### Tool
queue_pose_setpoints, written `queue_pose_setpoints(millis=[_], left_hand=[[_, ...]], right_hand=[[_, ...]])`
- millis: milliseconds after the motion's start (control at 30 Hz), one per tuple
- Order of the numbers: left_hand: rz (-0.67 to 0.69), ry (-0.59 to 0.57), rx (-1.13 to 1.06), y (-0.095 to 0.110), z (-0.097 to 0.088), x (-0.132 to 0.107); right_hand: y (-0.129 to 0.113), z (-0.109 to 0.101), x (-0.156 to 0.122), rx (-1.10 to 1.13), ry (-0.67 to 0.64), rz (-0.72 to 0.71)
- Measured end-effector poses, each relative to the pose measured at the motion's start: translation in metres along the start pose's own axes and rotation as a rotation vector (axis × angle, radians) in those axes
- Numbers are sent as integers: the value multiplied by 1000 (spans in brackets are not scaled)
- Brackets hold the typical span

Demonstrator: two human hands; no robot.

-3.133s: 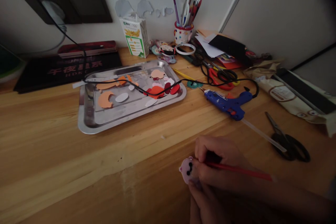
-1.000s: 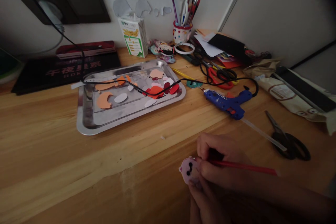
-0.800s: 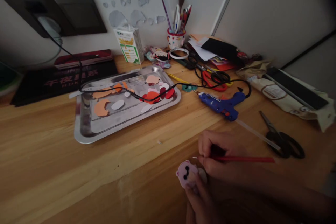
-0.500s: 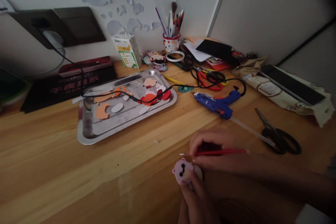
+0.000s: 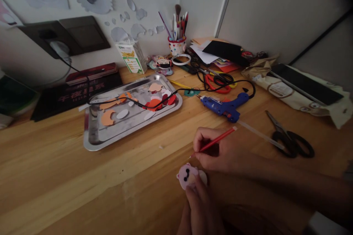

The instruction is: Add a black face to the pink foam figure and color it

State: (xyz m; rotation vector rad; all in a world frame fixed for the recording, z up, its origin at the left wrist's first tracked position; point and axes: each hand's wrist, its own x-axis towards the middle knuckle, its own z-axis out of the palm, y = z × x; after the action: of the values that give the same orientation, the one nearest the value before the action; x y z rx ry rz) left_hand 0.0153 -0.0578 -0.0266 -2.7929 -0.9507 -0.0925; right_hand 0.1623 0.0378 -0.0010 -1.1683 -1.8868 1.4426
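Observation:
Near the front of the wooden table, my left hand (image 5: 197, 205) grips a small pink felt animal figure (image 5: 185, 176) with tiny ears and black face details; its pale body is partly covered by my fingers. Just beyond it, my right hand (image 5: 213, 150) pinches a slim red pen-like tool (image 5: 216, 141), its thin light tip pointing down and left. The tip hovers close above the figure's head, apparently apart from it. Whether the tool is a pencil or a fine brush I cannot make out.
A metal tray (image 5: 93, 143) holds felt cut-outs. To its right lie a blue hot glue gun (image 5: 224, 105) with its cord crossing the tray, and black-handled scissors (image 5: 289, 137). Behind stand a drink carton (image 5: 131, 57) and a brush cup (image 5: 177, 46); a phone (image 5: 306, 82) rests on a packet.
My right hand has turned the red tool from nearly level to slanted, its back end now raised. The left hand still holds the figure. The whole view has shifted slightly.

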Motion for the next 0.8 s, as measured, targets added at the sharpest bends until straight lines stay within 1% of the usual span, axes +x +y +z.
queue_pose_setpoints(millis=[167,333,567,800], left_hand=[[24,-46,-36,0,0,-4],[43,-79,-51,1,0,-4],[26,-121,-56,0,1,3],[-17,-138,-52,3,6,19]], right_hand=[[2,2,-1,-75,-18,-72],[6,3,0,-104,-13,-97],[7,5,0,-92,-19,-101],[3,5,1,-67,-18,-72]])
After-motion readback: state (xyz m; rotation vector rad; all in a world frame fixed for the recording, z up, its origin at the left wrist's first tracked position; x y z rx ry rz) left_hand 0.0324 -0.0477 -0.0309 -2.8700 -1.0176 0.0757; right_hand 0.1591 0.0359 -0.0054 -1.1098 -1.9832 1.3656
